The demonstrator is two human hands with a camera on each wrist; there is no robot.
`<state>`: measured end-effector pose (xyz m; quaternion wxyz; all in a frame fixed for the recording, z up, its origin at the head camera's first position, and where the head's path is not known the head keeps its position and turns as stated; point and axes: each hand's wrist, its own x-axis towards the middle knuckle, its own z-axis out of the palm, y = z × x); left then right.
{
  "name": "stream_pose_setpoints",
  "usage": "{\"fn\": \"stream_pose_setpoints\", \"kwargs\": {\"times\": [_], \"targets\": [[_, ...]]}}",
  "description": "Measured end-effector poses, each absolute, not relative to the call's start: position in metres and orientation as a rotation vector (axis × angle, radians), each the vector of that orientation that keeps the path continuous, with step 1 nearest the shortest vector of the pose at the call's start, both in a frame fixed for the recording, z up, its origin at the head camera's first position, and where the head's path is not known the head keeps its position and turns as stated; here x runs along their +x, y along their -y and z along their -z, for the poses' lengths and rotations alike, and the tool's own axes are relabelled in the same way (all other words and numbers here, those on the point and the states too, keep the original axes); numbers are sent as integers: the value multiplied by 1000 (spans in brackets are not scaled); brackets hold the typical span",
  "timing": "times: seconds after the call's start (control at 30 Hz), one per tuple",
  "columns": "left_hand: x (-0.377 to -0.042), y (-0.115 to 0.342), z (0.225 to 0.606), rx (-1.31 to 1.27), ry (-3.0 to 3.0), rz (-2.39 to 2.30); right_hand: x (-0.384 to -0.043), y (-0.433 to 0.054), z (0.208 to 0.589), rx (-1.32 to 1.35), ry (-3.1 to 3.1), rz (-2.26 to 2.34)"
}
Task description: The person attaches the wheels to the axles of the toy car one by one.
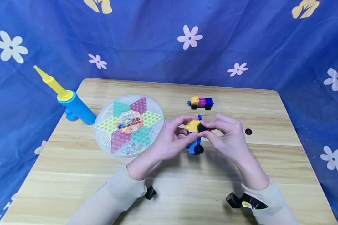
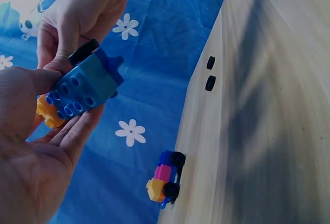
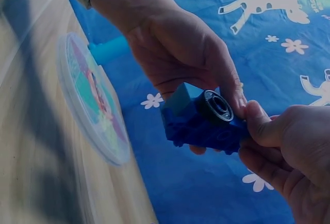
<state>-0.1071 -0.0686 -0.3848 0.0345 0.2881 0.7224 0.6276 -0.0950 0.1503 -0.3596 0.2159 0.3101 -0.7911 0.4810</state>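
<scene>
1. Head view: left hand [image 1: 170,137] grips the block car [image 1: 192,147], yellow and blue blocks on a blue base, from its left side. Right hand [image 1: 226,132] pinches a black wheel [image 1: 201,127] at the car's yellow end, thumb and fingers curled. So the car sits between both hands, above the worktop [image 1: 73,178]; a lower wheel [image 1: 198,149] shows just below the right fingertips. Past both hands we get a second car [image 1: 201,102] in yellow, pink and blue. Right of the right hand: a loose wheel [image 1: 248,131]. Left of the left hand: a round star-pattern board [image 1: 98,136] with clear marbles [image 1: 133,149], then a blue-yellow pump [image 1: 81,107] further out.
2. Left wrist view: we see the car's blue studs facing up from the left hand's palm, fingers under it. Right hand is just beside a wheel on the far side. Two loose wheels [image 2: 210,83] lie well apart from both hands, as does the second car.
3. Right wrist view: right fingertips close on one end of the car, left hand behind it. One mounted wheel faces us near the right thumb; the pinched one we can't make out.
</scene>
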Motion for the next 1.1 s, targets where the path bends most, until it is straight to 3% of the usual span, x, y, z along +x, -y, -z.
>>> {"fn": "stream_pose_setpoints", "kwargs": {"times": [0.43, 1.1], "targets": [[-111, 77, 386, 964, -2183, -1941, -98, -144, 366, 928, 2115, -1390], [-108, 73, 384, 778, -2013, -2136, -89, -140, 363, 968, 2070, -1606]]}}
